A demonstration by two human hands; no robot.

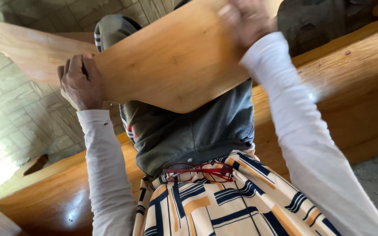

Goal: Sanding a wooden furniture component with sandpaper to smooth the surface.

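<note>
Head view is showing both hands gripping a curved wooden board over the lap: left hand is clasping its left edge, right hand, blurred, is grasping its far right edge, while red glasses are hanging at the patterned shirt near a wooden bench

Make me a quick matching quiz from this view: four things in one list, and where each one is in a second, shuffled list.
1. left hand
2. right hand
3. red glasses
4. wooden board

A. hooked on the shirt front
B. gripping the board's lower left end
C. held across the lap
D. on the board's upper right edge

Pairs: 1-B, 2-D, 3-A, 4-C
</note>
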